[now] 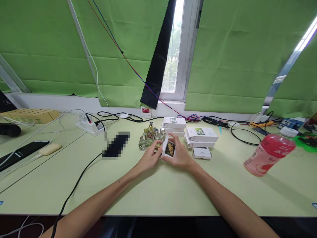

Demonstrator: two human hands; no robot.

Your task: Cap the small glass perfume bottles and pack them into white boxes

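Observation:
A small white perfume box (170, 149) with a dark picture of golden flowers is held in front of me, tilted. My right hand (182, 154) is closed round its right side, fingers over the top edge and thumb below. My left hand (149, 156) pinches at the box's left end, where a white flap seems to stand out. Amber glass shows between the left fingers; whether it is held or stands behind, I cannot tell. Just beyond, several glass perfume bottles (145, 142) stand in a cluster. White boxes (201, 135) are stacked to the right, and a flat box (201, 153) lies nearer.
A pink drink bottle (268, 153) stands at the right. A power strip (89, 127), a phone (23, 152) and yellowish cartons (34, 115) lie to the left. A black cable (79, 183) crosses the table's left part. More cables (215, 121) run along the wall.

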